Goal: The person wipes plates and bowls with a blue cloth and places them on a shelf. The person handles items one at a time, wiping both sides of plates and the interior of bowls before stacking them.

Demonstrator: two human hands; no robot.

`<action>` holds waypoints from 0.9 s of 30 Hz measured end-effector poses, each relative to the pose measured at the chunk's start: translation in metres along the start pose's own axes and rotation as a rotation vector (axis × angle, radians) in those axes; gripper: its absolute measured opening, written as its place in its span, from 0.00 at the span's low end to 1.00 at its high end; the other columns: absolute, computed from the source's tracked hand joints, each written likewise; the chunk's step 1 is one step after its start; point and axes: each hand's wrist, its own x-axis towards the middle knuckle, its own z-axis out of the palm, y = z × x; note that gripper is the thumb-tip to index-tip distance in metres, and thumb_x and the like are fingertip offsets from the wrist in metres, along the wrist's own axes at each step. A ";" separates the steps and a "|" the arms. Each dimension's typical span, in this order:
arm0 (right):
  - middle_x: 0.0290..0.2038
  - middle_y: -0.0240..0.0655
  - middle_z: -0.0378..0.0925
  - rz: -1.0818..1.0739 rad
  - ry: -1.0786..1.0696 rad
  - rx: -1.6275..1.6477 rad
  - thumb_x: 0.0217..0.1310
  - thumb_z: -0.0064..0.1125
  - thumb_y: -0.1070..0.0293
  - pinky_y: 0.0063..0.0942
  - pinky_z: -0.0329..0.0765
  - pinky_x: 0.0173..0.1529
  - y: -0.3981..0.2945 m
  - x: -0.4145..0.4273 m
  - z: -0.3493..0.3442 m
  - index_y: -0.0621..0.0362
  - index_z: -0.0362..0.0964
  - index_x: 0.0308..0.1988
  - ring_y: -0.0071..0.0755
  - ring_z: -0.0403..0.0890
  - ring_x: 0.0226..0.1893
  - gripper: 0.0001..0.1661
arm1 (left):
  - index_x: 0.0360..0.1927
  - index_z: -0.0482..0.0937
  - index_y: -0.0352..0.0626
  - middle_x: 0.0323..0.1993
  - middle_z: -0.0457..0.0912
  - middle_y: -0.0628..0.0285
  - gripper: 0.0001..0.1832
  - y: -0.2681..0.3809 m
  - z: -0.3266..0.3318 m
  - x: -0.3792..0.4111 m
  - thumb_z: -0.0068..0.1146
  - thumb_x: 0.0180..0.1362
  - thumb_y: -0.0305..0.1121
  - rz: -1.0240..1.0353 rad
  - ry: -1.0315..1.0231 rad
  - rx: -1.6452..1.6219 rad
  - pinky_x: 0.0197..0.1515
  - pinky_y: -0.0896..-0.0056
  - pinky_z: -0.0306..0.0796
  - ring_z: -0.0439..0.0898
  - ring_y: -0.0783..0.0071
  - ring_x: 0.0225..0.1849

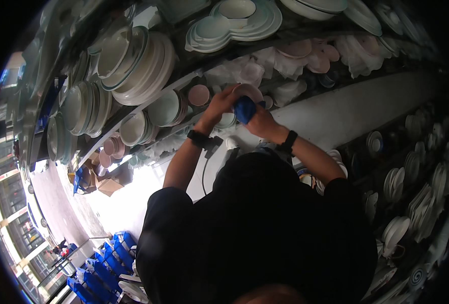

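Note:
My left hand [222,104] grips the left edge of a small pink bowl [250,91] in front of the shelves. A bunched blue cloth [244,110] is in my right hand [264,122], pressed against the near side of the bowl. The cloth and my fingers hide part of the bowl. Just beyond my hands, a pink dish in clear wrapping [252,72] sits on the lower shelf. To the left of my left hand is another pink bowl [199,95], and a stack of pale plates [165,108] stands beside it.
On the upper shelf are large stacked plates [144,70] and nested scalloped dishes [209,34]. Racks with more plates [395,231] line the right side. Blue crates or bags [103,266] stand at lower left, and an open cardboard box [112,182] lies beneath the shelf end.

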 end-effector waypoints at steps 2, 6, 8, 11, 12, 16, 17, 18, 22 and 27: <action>0.32 0.47 0.78 -0.215 0.091 0.000 0.51 0.58 0.67 0.45 0.75 0.47 0.025 -0.004 -0.011 0.60 0.74 0.36 0.49 0.80 0.36 0.11 | 0.69 0.61 0.42 0.58 0.72 0.61 0.34 0.006 -0.018 -0.001 0.49 0.64 0.51 -0.085 -0.173 0.050 0.52 0.71 0.72 0.73 0.74 0.54; 0.35 0.45 0.79 -0.183 0.002 -0.151 0.52 0.59 0.64 0.44 0.77 0.46 0.029 0.001 -0.019 0.59 0.74 0.39 0.48 0.81 0.37 0.14 | 0.69 0.61 0.43 0.59 0.71 0.61 0.34 0.011 -0.015 0.007 0.50 0.64 0.50 0.010 -0.120 0.046 0.50 0.72 0.73 0.73 0.74 0.55; 0.38 0.50 0.78 0.079 -0.012 -0.051 0.55 0.60 0.65 0.43 0.78 0.47 0.013 0.012 -0.019 0.61 0.74 0.43 0.51 0.80 0.38 0.17 | 0.69 0.61 0.43 0.60 0.71 0.61 0.33 0.013 0.004 0.002 0.50 0.64 0.48 0.064 -0.014 -0.009 0.48 0.72 0.73 0.72 0.73 0.55; 0.39 0.53 0.77 0.120 0.176 0.186 0.56 0.60 0.66 0.43 0.77 0.48 0.013 0.003 0.000 0.62 0.74 0.45 0.52 0.80 0.39 0.18 | 0.69 0.62 0.46 0.59 0.71 0.61 0.31 0.010 -0.006 0.011 0.49 0.63 0.41 0.107 -0.059 0.084 0.46 0.72 0.75 0.74 0.72 0.55; 0.41 0.52 0.77 0.311 0.015 0.521 0.55 0.60 0.66 0.42 0.76 0.50 -0.006 0.015 -0.044 0.63 0.73 0.47 0.53 0.79 0.41 0.20 | 0.69 0.62 0.47 0.59 0.72 0.60 0.30 0.010 -0.020 0.002 0.49 0.63 0.40 0.013 -0.106 0.111 0.47 0.71 0.75 0.74 0.71 0.55; 0.41 0.47 0.78 -0.235 0.065 0.143 0.52 0.61 0.66 0.41 0.76 0.52 0.038 0.013 -0.034 0.61 0.75 0.41 0.51 0.79 0.42 0.15 | 0.69 0.63 0.49 0.54 0.75 0.62 0.30 0.030 -0.019 0.003 0.47 0.61 0.36 -0.089 -0.136 0.116 0.46 0.74 0.73 0.77 0.74 0.48; 0.41 0.47 0.78 -0.137 0.082 0.076 0.52 0.62 0.67 0.41 0.76 0.52 0.036 0.011 -0.029 0.60 0.75 0.40 0.51 0.79 0.42 0.14 | 0.69 0.63 0.48 0.53 0.76 0.62 0.30 0.029 -0.019 0.003 0.47 0.60 0.36 -0.074 -0.101 0.056 0.45 0.75 0.73 0.77 0.75 0.47; 0.41 0.47 0.78 -0.047 0.097 0.013 0.51 0.62 0.67 0.41 0.76 0.53 0.024 0.017 -0.029 0.60 0.75 0.39 0.50 0.79 0.42 0.14 | 0.68 0.64 0.48 0.50 0.76 0.63 0.30 0.031 -0.013 0.002 0.47 0.60 0.36 -0.033 0.000 0.011 0.43 0.75 0.73 0.76 0.76 0.46; 0.44 0.47 0.77 0.045 0.110 0.225 0.49 0.63 0.69 0.39 0.73 0.58 0.010 0.023 -0.029 0.60 0.75 0.41 0.51 0.77 0.49 0.16 | 0.67 0.67 0.47 0.44 0.78 0.65 0.30 0.039 -0.007 0.000 0.49 0.58 0.38 0.028 0.045 0.093 0.42 0.77 0.71 0.75 0.79 0.42; 0.47 0.46 0.77 -0.279 0.043 0.060 0.50 0.59 0.71 0.41 0.70 0.62 0.043 0.015 -0.026 0.62 0.75 0.44 0.48 0.74 0.55 0.18 | 0.67 0.66 0.45 0.45 0.77 0.65 0.30 0.049 -0.025 0.002 0.49 0.58 0.34 -0.019 -0.165 0.327 0.43 0.79 0.70 0.75 0.79 0.42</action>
